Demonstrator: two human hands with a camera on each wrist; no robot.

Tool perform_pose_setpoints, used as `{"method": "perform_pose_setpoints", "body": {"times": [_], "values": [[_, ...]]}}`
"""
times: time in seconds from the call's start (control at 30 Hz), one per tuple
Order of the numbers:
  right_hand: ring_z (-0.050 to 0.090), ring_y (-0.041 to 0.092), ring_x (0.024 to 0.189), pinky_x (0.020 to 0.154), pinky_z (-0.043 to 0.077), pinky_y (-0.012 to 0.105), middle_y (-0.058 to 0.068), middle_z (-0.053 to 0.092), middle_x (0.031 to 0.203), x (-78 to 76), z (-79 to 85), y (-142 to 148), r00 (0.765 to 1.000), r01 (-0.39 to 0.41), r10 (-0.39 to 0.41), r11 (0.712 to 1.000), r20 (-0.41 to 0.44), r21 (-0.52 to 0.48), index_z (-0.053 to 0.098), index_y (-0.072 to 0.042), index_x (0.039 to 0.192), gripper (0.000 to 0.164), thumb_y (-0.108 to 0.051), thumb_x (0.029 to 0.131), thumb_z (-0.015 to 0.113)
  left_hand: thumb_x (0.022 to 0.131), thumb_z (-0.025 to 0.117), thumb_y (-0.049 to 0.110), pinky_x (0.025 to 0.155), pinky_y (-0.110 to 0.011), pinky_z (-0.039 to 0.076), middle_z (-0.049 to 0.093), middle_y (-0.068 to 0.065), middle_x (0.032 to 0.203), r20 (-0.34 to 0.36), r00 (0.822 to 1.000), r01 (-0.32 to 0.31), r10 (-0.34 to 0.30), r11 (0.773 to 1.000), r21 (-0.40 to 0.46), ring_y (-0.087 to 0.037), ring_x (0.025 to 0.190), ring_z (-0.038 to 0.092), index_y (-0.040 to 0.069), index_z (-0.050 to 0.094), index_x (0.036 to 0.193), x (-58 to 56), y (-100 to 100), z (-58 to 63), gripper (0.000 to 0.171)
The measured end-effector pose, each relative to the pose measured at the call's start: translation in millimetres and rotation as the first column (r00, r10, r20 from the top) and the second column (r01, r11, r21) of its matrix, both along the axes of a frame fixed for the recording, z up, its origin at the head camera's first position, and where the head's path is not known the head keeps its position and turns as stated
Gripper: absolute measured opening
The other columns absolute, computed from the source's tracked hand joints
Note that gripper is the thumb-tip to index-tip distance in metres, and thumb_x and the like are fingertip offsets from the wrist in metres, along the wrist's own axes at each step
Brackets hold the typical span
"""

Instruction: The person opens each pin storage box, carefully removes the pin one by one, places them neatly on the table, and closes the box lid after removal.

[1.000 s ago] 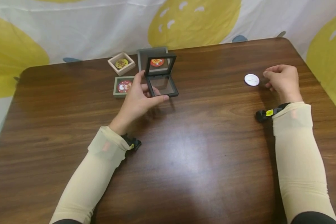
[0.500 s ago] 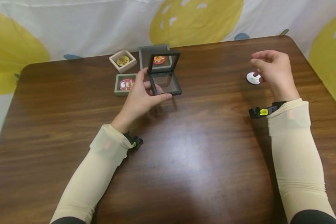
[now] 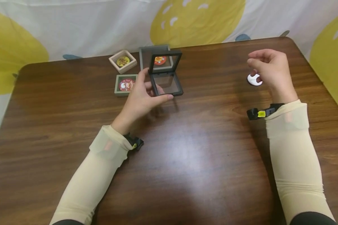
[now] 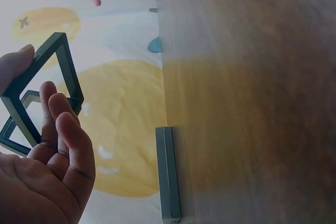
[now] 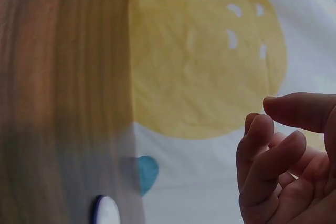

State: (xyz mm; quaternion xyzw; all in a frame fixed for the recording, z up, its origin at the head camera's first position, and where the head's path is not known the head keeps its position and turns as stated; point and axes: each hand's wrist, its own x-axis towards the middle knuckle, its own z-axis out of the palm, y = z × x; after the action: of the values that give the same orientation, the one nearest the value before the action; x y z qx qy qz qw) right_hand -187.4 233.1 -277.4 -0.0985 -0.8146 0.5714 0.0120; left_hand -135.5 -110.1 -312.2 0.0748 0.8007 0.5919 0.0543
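Note:
My left hand [image 3: 142, 101] holds a black hinged display frame [image 3: 181, 89] with clear windows, its lid standing up. In the left wrist view, the thumb is at one edge of the frame [image 4: 21, 106] and curled fingers [image 4: 76, 145] lie at the other side. My right hand [image 3: 273, 70] hovers over a round white badge [image 3: 252, 80] lying on the table, partly hidden behind the fingers. The right wrist view shows this hand's thumb [image 5: 299, 109] close to the index fingertip, the fingers loosely bent, and nothing visible between them.
Behind the held frame stands a larger grey frame [image 3: 145, 57]; a red-orange badge [image 3: 159, 60] shows through the raised lid. A pale wooden frame [image 3: 114, 65] with a yellow badge and a green frame [image 3: 117, 87] with a red badge lie left. A patterned cloth [image 3: 101, 28] hangs behind the table.
My right hand has shifted left and up from beside the white badge to over it. The left hand still holds the black frame in nearly the same place.

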Motion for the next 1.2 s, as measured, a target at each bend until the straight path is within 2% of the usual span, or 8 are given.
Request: {"method": "perform_pose_setpoints", "body": {"times": [0.23,0.4,0.53,0.77,0.83,0.93,1.1,1.2], "values": [[0.054,0.006,0.048,0.036,0.040,0.015,-0.005,0.058,0.070,2.9,12.7,-5.4,0.998,0.018,-0.020,1.000,-0.064,-0.017,0.065,-0.010,0.098,0.009,-0.008,0.089,0.063,0.073,0.082,0.017,0.068,-0.023,0.048,0.062,-0.001,0.080,-0.007,1.000,0.004,-0.004,1.000,0.006,-0.014,0.070,0.060,0.012,0.017,0.146,-0.7,2.1,-0.3,0.098],[0.052,0.004,0.050,0.038,0.041,0.014,-0.007,0.057,0.074,6.7,13.9,-11.9,0.997,0.005,0.002,0.997,-0.083,0.079,0.064,-0.010,0.103,0.013,-0.010,0.089,0.063,0.073,0.082,0.019,0.071,-0.025,0.048,0.063,-0.002,0.082,0.008,1.000,-0.009,0.009,1.000,-0.011,-0.015,0.072,0.061,0.012,0.016,0.147,-0.4,1.1,-3.6,0.100],[0.054,0.002,0.051,0.039,0.042,0.013,-0.009,0.057,0.076,10.6,17.4,-12.9,0.994,0.004,0.009,0.992,-0.110,0.124,0.064,-0.007,0.108,0.020,-0.010,0.089,0.063,0.073,0.082,0.019,0.070,-0.025,0.049,0.063,-0.002,0.081,0.004,1.000,0.007,-0.007,1.000,0.003,-0.015,0.072,0.062,0.012,0.016,0.147,-1.1,2.0,-5.2,0.099],[0.054,0.004,0.054,0.045,0.046,0.010,-0.006,0.058,0.076,9.5,25.8,-26.6,0.973,-0.014,0.026,0.998,-0.229,0.057,0.066,0.000,0.109,0.022,-0.003,0.087,0.063,0.073,0.082,0.018,0.070,-0.025,0.049,0.063,-0.002,0.081,-0.001,1.000,-0.003,0.003,1.000,-0.011,-0.015,0.072,0.062,0.013,0.017,0.147,-2.2,-3.3,-4.6,0.098],[0.054,0.004,0.055,0.046,0.045,0.010,-0.007,0.058,0.076,8.4,27.9,-32.0,0.968,-0.020,0.036,0.998,-0.250,0.065,0.066,0.000,0.109,0.022,-0.003,0.087,0.063,0.073,0.082,0.018,0.070,-0.025,0.049,0.064,-0.002,0.081,-0.001,1.000,-0.005,0.005,1.000,-0.014,-0.015,0.072,0.062,0.012,0.016,0.147,-2.5,-4.3,-4.6,0.099],[0.054,0.004,0.058,0.045,0.044,0.010,-0.006,0.057,0.077,8.0,29.8,-38.1,0.966,-0.033,0.051,0.997,-0.254,0.075,0.066,-0.002,0.109,0.022,-0.004,0.088,0.064,0.074,0.082,0.018,0.070,-0.024,0.049,0.063,-0.001,0.082,0.002,1.000,-0.006,0.006,1.000,-0.005,-0.014,0.072,0.062,0.011,0.014,0.147,-2.5,-4.2,-5.1,0.100],[0.054,0.007,0.059,0.043,0.043,0.012,-0.005,0.057,0.079,9.3,31.1,-40.8,0.973,-0.047,0.057,0.998,-0.223,0.050,0.066,-0.004,0.108,0.021,-0.004,0.088,0.064,0.073,0.082,0.017,0.068,-0.024,0.049,0.063,-0.001,0.080,-0.013,1.000,0.000,0.000,1.000,0.005,-0.014,0.070,0.062,0.012,0.018,0.146,-3.3,-2.2,-6.2,0.097],[0.054,0.007,0.058,0.042,0.042,0.012,-0.005,0.058,0.078,9.8,32.3,-41.5,0.971,-0.045,0.051,0.999,-0.232,0.030,0.067,-0.002,0.107,0.020,-0.003,0.087,0.064,0.073,0.083,0.016,0.066,-0.024,0.049,0.063,-0.001,0.079,-0.023,1.000,0.005,-0.005,1.000,0.006,-0.014,0.069,0.061,0.012,0.021,0.144,-4.5,-0.8,-6.4,0.095]]}}
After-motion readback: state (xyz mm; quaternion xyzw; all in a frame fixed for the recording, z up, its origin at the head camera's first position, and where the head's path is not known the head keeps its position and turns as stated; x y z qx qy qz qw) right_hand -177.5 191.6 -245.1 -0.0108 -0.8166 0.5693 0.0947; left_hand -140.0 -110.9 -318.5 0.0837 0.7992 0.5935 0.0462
